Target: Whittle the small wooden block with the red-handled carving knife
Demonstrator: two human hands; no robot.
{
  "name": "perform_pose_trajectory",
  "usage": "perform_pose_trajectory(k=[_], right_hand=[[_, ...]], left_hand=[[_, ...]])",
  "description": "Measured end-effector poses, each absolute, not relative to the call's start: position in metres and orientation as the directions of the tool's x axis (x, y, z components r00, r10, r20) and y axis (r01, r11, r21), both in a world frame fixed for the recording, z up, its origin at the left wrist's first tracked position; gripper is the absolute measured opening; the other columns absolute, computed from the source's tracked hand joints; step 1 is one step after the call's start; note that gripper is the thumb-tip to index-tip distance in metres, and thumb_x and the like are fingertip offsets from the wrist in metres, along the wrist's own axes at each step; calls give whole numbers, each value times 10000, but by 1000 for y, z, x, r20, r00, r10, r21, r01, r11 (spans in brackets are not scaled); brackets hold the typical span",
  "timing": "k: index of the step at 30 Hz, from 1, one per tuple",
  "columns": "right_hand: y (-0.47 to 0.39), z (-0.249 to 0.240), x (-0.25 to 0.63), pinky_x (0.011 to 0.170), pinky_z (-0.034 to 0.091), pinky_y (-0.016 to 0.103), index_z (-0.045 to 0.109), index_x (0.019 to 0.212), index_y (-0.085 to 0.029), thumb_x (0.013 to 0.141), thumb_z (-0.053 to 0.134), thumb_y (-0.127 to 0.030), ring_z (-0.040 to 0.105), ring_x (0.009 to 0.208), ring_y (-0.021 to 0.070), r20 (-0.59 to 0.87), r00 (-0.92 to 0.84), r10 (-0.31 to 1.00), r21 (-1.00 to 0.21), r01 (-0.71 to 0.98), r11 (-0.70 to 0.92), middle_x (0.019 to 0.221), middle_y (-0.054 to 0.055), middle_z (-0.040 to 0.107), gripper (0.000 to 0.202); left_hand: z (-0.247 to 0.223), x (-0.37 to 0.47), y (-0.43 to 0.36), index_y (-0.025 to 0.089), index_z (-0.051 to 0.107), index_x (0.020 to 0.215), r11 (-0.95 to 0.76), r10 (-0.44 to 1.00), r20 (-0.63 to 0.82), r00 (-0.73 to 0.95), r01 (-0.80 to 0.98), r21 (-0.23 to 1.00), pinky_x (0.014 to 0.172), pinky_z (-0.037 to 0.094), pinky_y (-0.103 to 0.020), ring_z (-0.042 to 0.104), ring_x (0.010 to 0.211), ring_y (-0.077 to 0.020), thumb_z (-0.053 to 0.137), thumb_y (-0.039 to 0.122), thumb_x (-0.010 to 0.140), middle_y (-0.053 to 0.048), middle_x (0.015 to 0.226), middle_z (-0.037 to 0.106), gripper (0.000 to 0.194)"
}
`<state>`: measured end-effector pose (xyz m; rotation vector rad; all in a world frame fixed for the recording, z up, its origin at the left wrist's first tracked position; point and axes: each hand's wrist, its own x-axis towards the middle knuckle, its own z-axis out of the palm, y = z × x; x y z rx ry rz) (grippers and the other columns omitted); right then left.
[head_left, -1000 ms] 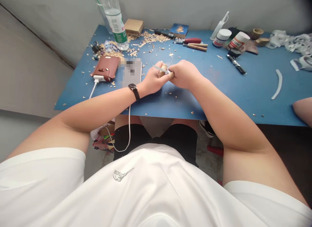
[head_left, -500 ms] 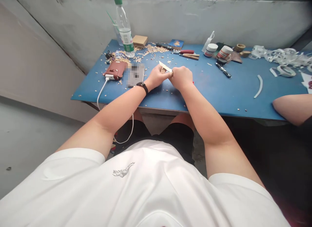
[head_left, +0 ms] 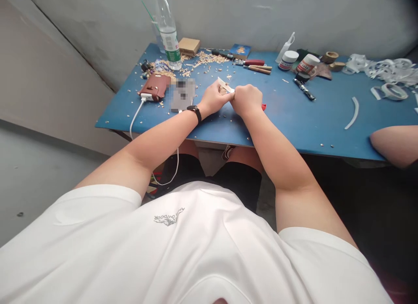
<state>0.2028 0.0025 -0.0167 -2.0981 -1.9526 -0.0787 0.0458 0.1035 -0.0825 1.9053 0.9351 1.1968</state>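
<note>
Above the blue table, my left hand is closed around a pale wooden piece. My right hand is a fist pressed up beside it, wrapped round a tool with a red handle end that shows at the fist's right side. A bright, narrow blade-like part lies against the wood between the hands; its exact shape is unclear. Left of my hands lies a grey phone, partly blurred out, near a brown leather pouch with a white cable.
Wood chips, a bottle and a wooden block stand behind. Carving tools, white jars, a black pen-like object and tape lie to the right. Another person's arm rests at the right edge.
The view has tilted and shifted slightly. The wooden piece is turned a little in my hands, and more of the red handle end shows past my right fist.
</note>
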Motion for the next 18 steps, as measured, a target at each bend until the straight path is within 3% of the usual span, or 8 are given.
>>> perform_pose_trajectory(k=[2,4,9,12,16,18], right_hand=[[10,-25,204,1057,714,604,962,1259,-180,1242,633,-365,901,1296,508,258,107,960,-212,976,-52,1272,252,925,378],[15,-30,206,1047,715,616,954,1267,-168,1259,612,-404,901,1280,512,283,102,954,-231,972,-35,1263,263,915,415],[13,-29,210,1102,698,617,926,1289,-144,1263,639,-443,884,1336,523,297,-13,955,-229,970,84,1270,262,907,416],[6,-21,210,1143,686,624,924,1302,-132,1233,696,-376,878,1356,526,262,-65,963,-199,973,120,1305,264,915,341],[-1,-10,197,1108,673,570,922,1387,-86,1221,661,-232,886,1346,503,231,62,971,-175,984,-21,1374,301,902,342],[0,-6,191,1082,665,540,921,1402,-73,1257,611,-236,885,1362,495,191,161,968,-199,972,-123,1382,319,891,379]], left_hand=[[-80,46,103,275,625,1024,-415,894,342,290,248,875,1279,641,-546,840,1296,-382,1106,365,903,-102,1174,856,505],[-74,44,99,273,622,1034,-384,904,312,293,234,893,1280,641,-526,837,1300,-369,1106,370,899,-98,1198,869,512],[-61,38,88,275,551,858,-473,835,395,384,132,871,1180,655,-443,797,1117,-289,1137,315,863,-14,915,727,588],[-57,35,85,267,556,806,-478,814,372,446,150,866,1115,661,-425,748,984,-251,1123,292,903,10,840,645,577],[-59,37,84,279,569,853,-432,874,355,331,200,879,1189,647,-404,756,1112,-274,1176,303,879,6,879,666,608],[-62,38,84,285,539,866,-411,903,358,238,228,883,1217,630,-428,756,1179,-295,1192,301,885,0,900,653,654]])
